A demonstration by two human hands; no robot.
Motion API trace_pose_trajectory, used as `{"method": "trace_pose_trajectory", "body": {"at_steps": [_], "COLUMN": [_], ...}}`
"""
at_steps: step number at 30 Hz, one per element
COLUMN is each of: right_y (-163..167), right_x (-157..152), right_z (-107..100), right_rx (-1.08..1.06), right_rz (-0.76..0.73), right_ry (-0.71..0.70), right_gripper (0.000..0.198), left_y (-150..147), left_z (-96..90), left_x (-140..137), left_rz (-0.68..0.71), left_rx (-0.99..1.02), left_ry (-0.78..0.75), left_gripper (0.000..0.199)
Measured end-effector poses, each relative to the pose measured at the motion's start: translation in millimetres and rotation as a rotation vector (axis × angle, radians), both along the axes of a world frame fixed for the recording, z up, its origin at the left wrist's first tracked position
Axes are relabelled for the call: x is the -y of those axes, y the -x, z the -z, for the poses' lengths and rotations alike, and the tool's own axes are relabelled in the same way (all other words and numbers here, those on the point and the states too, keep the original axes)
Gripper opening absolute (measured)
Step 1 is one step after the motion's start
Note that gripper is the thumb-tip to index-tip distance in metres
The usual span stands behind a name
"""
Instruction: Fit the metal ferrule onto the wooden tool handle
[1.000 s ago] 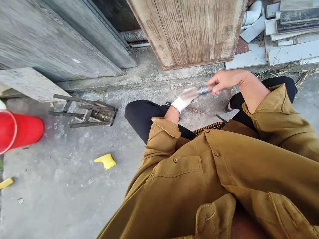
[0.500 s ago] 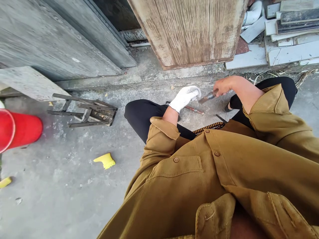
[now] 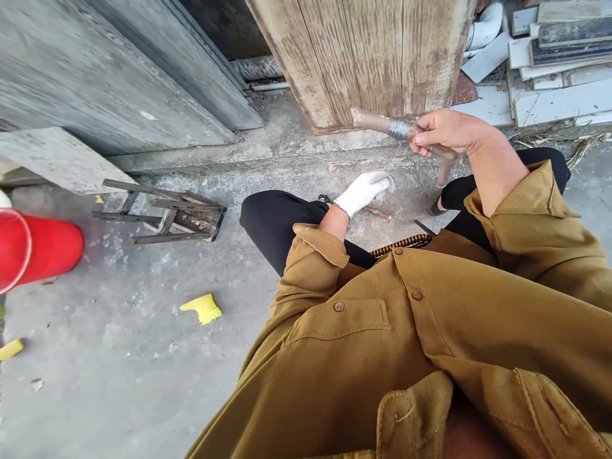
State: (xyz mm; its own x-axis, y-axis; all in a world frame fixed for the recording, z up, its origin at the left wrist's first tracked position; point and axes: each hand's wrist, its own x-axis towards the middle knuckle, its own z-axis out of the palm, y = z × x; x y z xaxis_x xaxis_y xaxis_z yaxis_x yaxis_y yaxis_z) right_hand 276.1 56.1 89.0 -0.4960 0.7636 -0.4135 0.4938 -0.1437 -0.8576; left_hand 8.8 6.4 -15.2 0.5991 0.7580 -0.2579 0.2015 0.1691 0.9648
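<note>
My right hand (image 3: 447, 132), bare, is wrapped around a forked wooden stick (image 3: 375, 120) and holds it up in front of the wooden door. Silver wire (image 3: 398, 129) is wound around the stick just beside my fingers, and a loose wire end hangs from it. The stick's other end shows below my palm. My left hand (image 3: 366, 192), in a white glove, is closed low over the ground; something pale shows at its fingertips, too small to name. A thin reddish rod (image 3: 380, 213) lies on the concrete beside the glove.
A small wooden stool (image 3: 172, 213) lies on its side at the left, near a red bucket (image 3: 52, 248). Yellow foam pieces (image 3: 203, 308) lie on the concrete. A weathered door panel (image 3: 363, 57) stands ahead, with stacked tiles and boards (image 3: 564, 95) at the right.
My right hand has lifted the forked stick up and away from the gloved hand, turning it so more of it shows. My left hand has shifted slightly right and stays closed.
</note>
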Motion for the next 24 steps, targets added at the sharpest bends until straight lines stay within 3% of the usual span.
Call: {"method": "trace_pose_trajectory", "body": {"at_steps": [3, 7, 12, 15, 19, 22, 24], "right_y": [-5.2, 6.4, 32.5, 45.3, 51.7, 42.5, 31.0], "right_x": [-5.3, -9.4, -1.8, 11.4, 25.5, 22.8, 14.6], "right_z": [11.4, 21.1, 25.9, 28.5, 20.7, 8.6, 3.7], "right_rx": [0.235, 0.469, 0.764, 0.723, 0.49, 0.204, 0.077], "right_rz": [0.06, 0.032, -0.276, -0.481, -0.602, -0.615, -0.444], "right_ry": [-0.054, -0.119, -0.077, 0.089, 0.369, 0.316, 0.169], "right_gripper": [0.025, 0.02, 0.021, 0.019, 0.016, 0.02, 0.018], "left_y": [-0.1, 0.1, 3.4, 8.8, 13.2, 13.2, 12.6], "left_z": [-1.9, -2.7, -9.3, -12.3, -9.4, -3.9, -0.6], "left_x": [0.4, 1.6, 2.1, -1.3, -5.8, -7.8, -8.1], "left_rz": [-0.036, 0.092, 0.062, 0.024, 0.021, -0.066, -0.111], "left_rx": [0.011, 0.016, -0.021, -0.083, -0.082, -0.069, -0.049], "left_ry": [-0.022, 0.01, -0.023, -0.089, -0.077, -0.053, -0.035], "left_gripper": [0.022, 0.021, 0.022, 0.02, 0.017, 0.015, 0.019]}}
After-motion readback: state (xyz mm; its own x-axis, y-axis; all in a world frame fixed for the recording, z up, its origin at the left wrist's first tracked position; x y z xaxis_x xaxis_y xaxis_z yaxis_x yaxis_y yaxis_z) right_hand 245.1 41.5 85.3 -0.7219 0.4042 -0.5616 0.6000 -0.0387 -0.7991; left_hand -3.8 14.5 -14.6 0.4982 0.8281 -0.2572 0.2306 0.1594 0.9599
